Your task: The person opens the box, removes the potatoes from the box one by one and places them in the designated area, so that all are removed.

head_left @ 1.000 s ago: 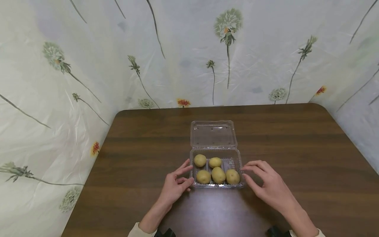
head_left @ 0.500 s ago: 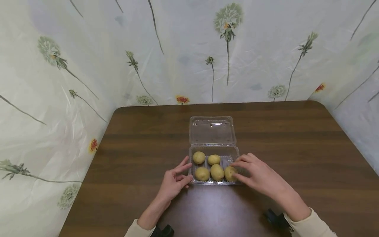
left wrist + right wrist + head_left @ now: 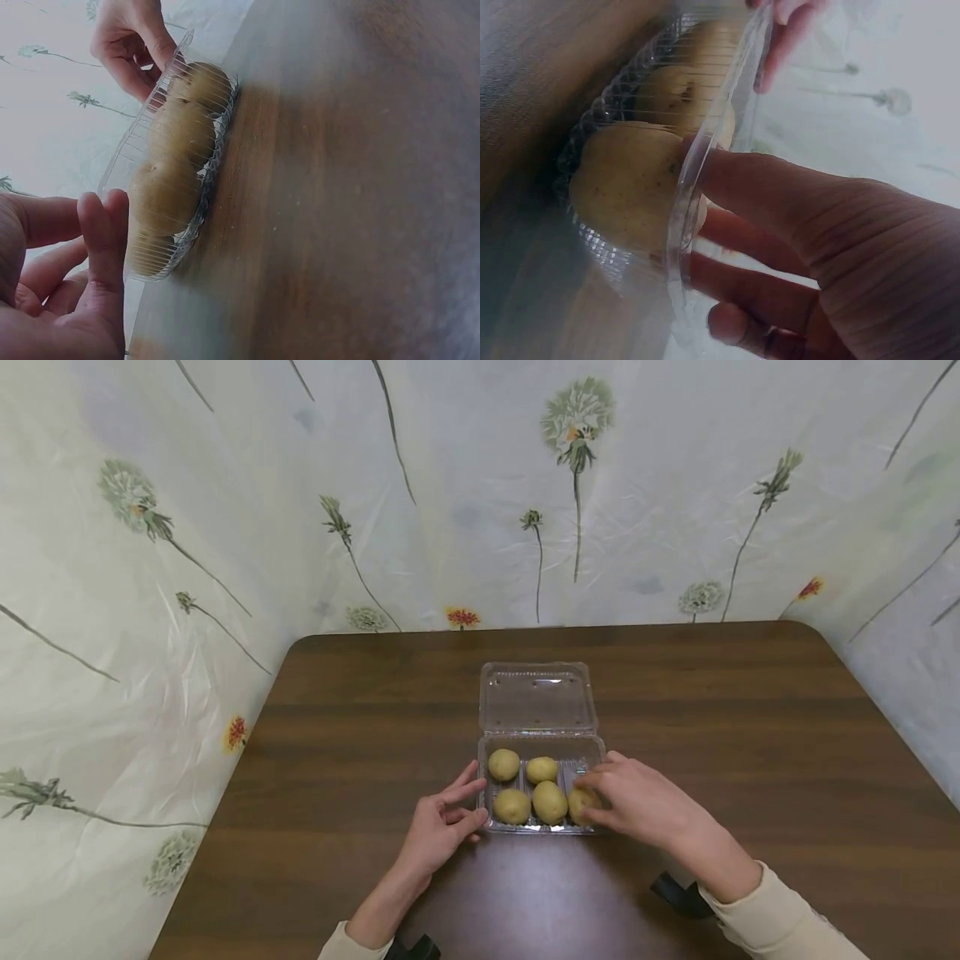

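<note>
Probably a staged recording booth, not a home: floral plastic sheeting walls a brown table from 9 to 3 o'clock.

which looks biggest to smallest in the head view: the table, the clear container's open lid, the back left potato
1. table, by far the largest.
2. open lid of the clear container.
3. back left potato, smallest.
No close calls.

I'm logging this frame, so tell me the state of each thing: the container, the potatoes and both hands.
Clear plastic container: open, lid laid flat behind.
Potatoes: five, all in the tray.
Left hand: steadies the container's left edge, fingers relaxed.
Right hand: grips the near-right potato.
</note>
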The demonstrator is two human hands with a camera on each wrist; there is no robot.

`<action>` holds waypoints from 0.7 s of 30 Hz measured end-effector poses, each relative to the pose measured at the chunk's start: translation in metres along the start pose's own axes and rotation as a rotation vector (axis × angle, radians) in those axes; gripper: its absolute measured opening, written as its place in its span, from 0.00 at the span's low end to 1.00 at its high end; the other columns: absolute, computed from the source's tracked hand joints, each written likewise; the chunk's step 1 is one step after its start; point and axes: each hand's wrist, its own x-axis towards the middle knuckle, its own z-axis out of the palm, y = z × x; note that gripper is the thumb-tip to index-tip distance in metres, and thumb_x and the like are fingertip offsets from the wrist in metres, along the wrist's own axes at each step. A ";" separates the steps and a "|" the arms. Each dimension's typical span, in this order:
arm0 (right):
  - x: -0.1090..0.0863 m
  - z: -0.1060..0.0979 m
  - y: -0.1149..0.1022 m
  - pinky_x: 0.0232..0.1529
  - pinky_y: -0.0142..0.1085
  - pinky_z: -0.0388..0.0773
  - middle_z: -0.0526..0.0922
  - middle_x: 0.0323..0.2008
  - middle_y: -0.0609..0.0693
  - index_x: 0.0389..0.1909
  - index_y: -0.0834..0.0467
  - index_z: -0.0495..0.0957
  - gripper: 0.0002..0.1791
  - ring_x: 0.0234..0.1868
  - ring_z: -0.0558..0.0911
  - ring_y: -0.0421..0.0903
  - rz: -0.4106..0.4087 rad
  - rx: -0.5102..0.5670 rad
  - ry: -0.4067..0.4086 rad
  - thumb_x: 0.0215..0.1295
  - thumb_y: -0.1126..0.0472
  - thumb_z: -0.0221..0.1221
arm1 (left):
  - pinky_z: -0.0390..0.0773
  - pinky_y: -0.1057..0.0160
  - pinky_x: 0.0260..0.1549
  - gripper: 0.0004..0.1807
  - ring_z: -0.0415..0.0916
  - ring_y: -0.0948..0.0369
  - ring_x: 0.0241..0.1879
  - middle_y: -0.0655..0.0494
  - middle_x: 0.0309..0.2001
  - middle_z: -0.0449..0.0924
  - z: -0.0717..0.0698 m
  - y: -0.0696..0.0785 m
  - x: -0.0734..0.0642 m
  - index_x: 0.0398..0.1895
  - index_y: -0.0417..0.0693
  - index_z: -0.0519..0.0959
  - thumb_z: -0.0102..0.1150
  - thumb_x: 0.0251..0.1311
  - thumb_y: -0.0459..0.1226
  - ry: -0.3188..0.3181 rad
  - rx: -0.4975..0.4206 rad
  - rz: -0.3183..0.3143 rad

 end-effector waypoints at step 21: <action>0.015 0.001 -0.006 0.31 0.35 0.76 0.79 0.36 0.47 0.43 0.63 0.83 0.14 0.34 0.76 0.40 -0.022 0.176 -0.102 0.56 0.65 0.69 | 0.83 0.66 0.30 0.25 0.81 0.55 0.31 0.56 0.72 0.61 -0.001 -0.002 0.000 0.62 0.36 0.75 0.63 0.60 0.26 -0.008 -0.010 0.020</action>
